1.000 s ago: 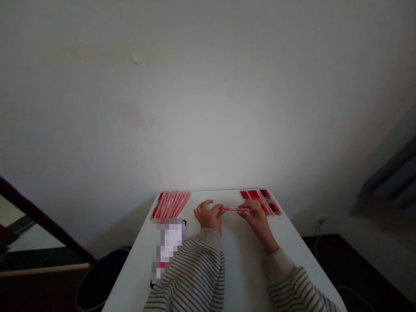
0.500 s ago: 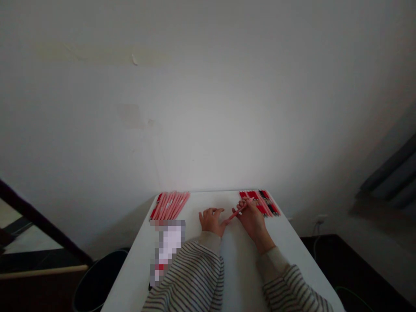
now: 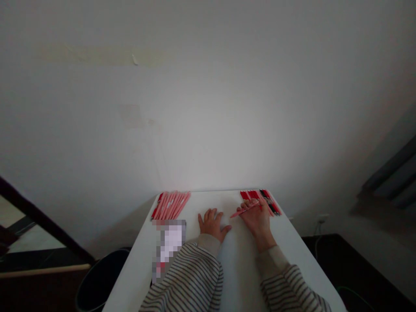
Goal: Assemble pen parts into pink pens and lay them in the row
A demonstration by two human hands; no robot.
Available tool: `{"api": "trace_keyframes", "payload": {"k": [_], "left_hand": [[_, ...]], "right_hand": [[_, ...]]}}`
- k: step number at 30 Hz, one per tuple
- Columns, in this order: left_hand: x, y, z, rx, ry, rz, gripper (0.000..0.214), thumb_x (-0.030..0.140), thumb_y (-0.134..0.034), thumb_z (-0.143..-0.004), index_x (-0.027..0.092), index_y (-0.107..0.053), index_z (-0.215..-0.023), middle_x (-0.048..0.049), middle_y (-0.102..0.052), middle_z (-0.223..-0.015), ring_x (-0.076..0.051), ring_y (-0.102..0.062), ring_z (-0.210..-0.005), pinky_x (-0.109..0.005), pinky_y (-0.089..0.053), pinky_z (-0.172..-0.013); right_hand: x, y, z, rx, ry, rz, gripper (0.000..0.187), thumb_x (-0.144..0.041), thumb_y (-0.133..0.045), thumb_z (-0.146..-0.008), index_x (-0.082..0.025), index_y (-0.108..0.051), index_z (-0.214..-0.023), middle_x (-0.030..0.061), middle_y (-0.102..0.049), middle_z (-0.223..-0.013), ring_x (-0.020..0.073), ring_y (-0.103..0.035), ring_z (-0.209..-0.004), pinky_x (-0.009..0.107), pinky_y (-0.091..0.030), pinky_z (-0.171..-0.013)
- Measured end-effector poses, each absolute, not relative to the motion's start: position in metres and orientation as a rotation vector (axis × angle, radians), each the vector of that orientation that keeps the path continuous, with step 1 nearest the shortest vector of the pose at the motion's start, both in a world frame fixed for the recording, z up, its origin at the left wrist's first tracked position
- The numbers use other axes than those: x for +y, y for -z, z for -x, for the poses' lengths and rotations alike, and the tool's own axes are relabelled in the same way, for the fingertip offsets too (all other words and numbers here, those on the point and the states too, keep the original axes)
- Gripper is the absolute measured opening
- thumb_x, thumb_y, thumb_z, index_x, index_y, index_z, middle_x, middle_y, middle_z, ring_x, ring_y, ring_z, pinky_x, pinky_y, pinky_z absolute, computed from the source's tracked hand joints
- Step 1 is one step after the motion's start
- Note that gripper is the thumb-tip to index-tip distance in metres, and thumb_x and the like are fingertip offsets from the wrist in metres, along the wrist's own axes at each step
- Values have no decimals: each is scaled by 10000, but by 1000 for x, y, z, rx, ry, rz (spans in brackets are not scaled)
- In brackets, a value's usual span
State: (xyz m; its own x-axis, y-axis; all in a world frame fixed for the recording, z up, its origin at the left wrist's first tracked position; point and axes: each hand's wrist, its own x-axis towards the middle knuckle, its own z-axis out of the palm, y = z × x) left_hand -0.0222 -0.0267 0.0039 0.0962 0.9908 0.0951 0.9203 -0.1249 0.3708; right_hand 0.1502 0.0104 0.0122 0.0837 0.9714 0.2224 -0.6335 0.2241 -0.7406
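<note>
Two hands on white surface [image 3: 237, 264] | left hand [image 3: 212, 224] flat, fingers released, holding nothing | right hand [image 3: 256, 219] fingers grasping pink pen [image 3: 243, 211], just beside red-black pen row [image 3: 261, 200] | pink pen row [image 3: 170, 204] far left.

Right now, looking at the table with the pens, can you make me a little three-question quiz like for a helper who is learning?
1. True or false: the right hand holds a slim pink pen.
2. Which hand lies flat on the white table: A left, B right?
3. Fill in: the row of pink pens lies at the table's far ____ corner.

Key: 1 true; 2 A, the left hand; 3 left.
</note>
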Motion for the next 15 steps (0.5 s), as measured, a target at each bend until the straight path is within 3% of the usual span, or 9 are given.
{"api": "trace_keyframes", "payload": {"k": [10,15], "left_hand": [[-25,-7,22,1938,-395,-2137,584,590,-520,-755,319,-512,-1273,-42,-415,-1460,-267,-288,-1376,-632,-97,-1132],[-26,-9,23,1913,-382,-2153,612,609,-502,-754,309,-500,-1288,-46,-404,-1468,-283,-282,-1378,-633,-105,-1129]], "right_hand": [[1,-22,-148,-632,-1393,465,403,-578,-351,-832,-237,-402,-625,-31,-413,-593,140,-399,-544,354,-411,-621],[0,-20,-148,-503,-1481,282,279,-430,-481,-809,-225,-422,-630,-47,-458,-612,118,-426,-549,326,-429,-617]]}}
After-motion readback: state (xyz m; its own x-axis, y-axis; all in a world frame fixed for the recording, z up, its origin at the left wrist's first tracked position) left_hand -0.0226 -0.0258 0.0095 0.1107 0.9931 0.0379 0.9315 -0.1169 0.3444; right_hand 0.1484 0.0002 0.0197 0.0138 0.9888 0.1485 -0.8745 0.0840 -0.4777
